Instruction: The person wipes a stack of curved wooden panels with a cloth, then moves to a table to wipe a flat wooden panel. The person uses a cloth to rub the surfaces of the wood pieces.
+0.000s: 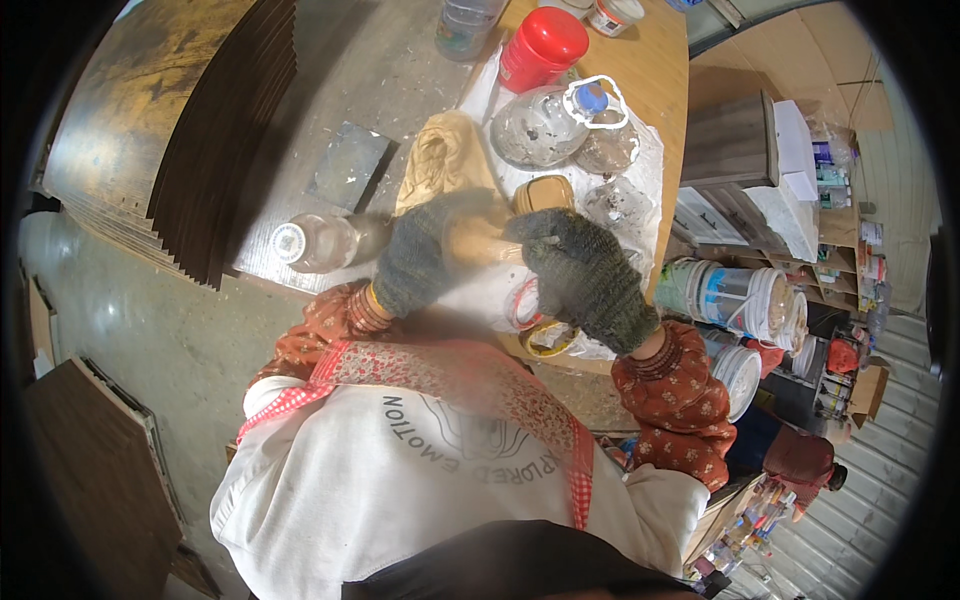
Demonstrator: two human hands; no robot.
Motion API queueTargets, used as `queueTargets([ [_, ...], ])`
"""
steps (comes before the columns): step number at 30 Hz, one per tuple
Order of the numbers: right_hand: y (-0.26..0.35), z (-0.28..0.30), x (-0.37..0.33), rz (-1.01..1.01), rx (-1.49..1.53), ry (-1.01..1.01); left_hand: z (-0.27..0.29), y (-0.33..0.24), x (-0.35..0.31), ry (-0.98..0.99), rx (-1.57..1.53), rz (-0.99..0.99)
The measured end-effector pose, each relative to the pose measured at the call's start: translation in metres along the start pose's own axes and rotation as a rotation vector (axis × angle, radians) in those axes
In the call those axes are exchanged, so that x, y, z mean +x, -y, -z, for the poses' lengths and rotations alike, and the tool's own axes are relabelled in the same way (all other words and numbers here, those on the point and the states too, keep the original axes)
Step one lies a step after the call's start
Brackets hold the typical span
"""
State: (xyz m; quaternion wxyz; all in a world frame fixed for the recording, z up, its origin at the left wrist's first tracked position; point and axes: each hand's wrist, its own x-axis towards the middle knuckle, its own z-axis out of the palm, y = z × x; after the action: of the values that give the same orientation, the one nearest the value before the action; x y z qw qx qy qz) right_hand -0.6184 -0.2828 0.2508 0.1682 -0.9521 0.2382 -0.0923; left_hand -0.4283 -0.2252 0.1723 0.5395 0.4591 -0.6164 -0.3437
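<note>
Both hands wear dark grey-green knitted gloves and meet in front of my chest, over the table's near edge. My left hand (412, 258) is closed around one end of a tan piece (480, 245), smooth-looking and smeared, so I cannot tell its kind. The fingers of my right hand (585, 272) are closed at its other end. Just beyond lies a crumpled tan cloth (440, 150). A clear plastic bottle (335, 243) lies on its side left of my left hand. Beneath my right hand are a yellow tape roll (549, 338) and a red-rimmed round container (526, 303).
A large clear jug (538, 127) with a blue cap and a red tub (543, 48) stand at the back. Stacked brown panels (215, 130) stand at the left. White buckets (745, 300) line the right; another person (800, 465) is at the far right.
</note>
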Motion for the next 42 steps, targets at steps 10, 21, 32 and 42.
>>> queueTargets([
  [10,0.001,0.015,0.000,0.006,-0.139,0.085,-0.001,-0.001,-0.001,0.037,0.211,-0.175],
  [21,0.042,0.032,-0.004,-0.135,-0.231,0.257,0.000,0.012,-0.005,0.049,0.149,0.031],
  [32,0.037,0.023,-0.010,0.187,-0.459,0.028,0.003,-0.004,0.001,0.087,0.132,0.143],
  [42,0.030,0.023,-0.009,0.201,-0.286,0.059,0.000,0.004,0.005,0.101,-0.004,0.071],
])
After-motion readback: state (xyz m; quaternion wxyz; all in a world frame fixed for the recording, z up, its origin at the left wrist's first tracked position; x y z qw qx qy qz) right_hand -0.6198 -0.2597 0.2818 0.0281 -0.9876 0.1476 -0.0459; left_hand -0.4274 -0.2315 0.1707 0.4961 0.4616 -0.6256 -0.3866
